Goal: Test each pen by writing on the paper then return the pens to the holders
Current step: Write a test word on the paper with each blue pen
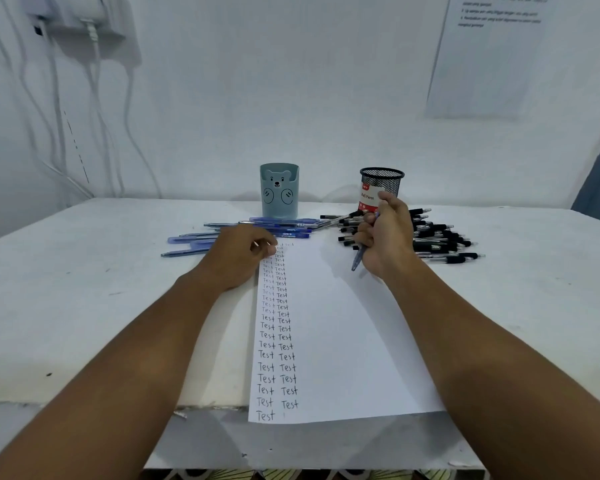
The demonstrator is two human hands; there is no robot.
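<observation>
Two hands are in my view. The right hand (385, 237) has its fingers curled round a blue pen (359, 255), gripped about mid-barrel with the tip pointing down and to the left, held above the right part of the paper (343, 323) and not touching it. The left hand (239, 252) lies knuckles up on the paper's upper left corner, fingers loosely bent and holding nothing that I can see; it seems to pin the sheet

I judge the pen light and stiff, a slim plastic barrel, smooth and a little slippery, so the hold belongs low on the barrel near the tip for writing. The paper is thin and limp, hangs over the near edge of the bench (84, 289), and would slide or crease unless pressed flat. Two columns of the word "Test" run down its left side

Beyond the left hand lie the blue pens (278, 227), translucent and scattered flat. Behind the right hand is a heap of black pens (440, 237) with dark grips. At the back stand a pale teal holder (279, 192) with a bear face, smooth and rigid, and a black mesh holder (381, 185) with a label; I see no pens rising above either rim. The bench top is white and matt, lightly scuffed
</observation>
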